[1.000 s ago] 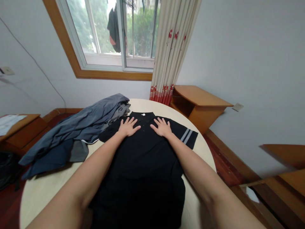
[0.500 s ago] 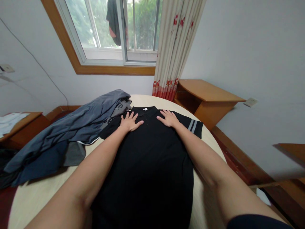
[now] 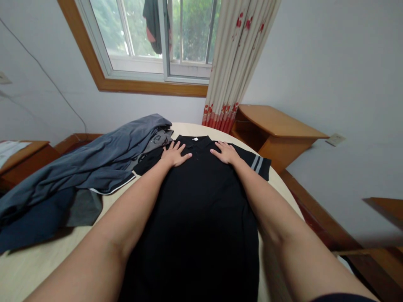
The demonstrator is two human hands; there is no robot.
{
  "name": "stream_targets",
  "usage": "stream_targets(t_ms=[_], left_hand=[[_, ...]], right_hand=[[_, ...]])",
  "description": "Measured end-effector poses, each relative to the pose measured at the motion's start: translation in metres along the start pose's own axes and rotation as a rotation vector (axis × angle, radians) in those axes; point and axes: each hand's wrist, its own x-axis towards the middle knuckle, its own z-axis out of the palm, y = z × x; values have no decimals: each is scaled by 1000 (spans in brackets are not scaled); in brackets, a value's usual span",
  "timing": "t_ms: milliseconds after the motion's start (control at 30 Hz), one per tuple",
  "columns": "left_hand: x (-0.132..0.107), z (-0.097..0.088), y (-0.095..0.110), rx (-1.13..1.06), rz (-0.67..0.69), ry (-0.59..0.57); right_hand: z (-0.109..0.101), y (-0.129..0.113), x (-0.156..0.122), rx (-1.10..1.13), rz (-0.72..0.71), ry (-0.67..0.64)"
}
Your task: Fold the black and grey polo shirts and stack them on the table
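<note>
A black polo shirt (image 3: pixel 201 209) lies spread on the round table, its collar toward the window and its lower end running out of view beneath me. My left hand (image 3: pixel 174 154) rests flat on the shirt's left shoulder area, fingers spread. On the other shoulder my right hand (image 3: pixel 225 152) also lies flat with its fingers apart. Two grey stripes cross the right sleeve. The left sleeve is partly covered by my left hand and forearm. A small white label shows inside the collar.
Piled grey and navy clothes (image 3: pixel 94 157) cover the table's left side. The pale round table (image 3: pixel 283 197) has a wooden cabinet (image 3: pixel 277 121) beyond its right edge. A floral curtain (image 3: pixel 236 63) hangs beside the window. Another wooden piece (image 3: pixel 28 157) stands at far left.
The view has shifted slightly. Both hands stay flat on the shirt's shoulders, with almost no movement across the cloth.
</note>
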Motion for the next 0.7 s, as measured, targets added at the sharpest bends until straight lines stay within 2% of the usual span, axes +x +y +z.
stream_targets(t_ms=[67, 167, 233, 267, 333, 400, 567, 633, 700], left_hand=[[-2, -5, 6, 30, -19, -20], [-13, -10, 31, 104, -38, -10], [-27, -7, 50, 94, 15, 43], [-36, -4, 57, 62, 56, 74], [-55, 4, 61, 11, 107, 77], [-73, 11, 50, 6, 105, 74], [-104, 9, 1, 26, 102, 52], [-116, 4, -8, 17, 114, 24], [-134, -1, -10, -36, 134, -12]], right_hand=[[-5, -11, -2, -54, 30, 4], [-12, -48, -13, -151, 26, 34], [-10, -77, -27, -121, -44, 55], [-8, -89, -37, -74, -77, 25], [0, -100, -57, -5, -125, -26], [5, -91, -77, 21, -105, -20], [-4, -26, -104, 6, 128, 32], [-10, -11, -112, 11, 182, 72], [-13, -7, -125, 37, 193, 151]])
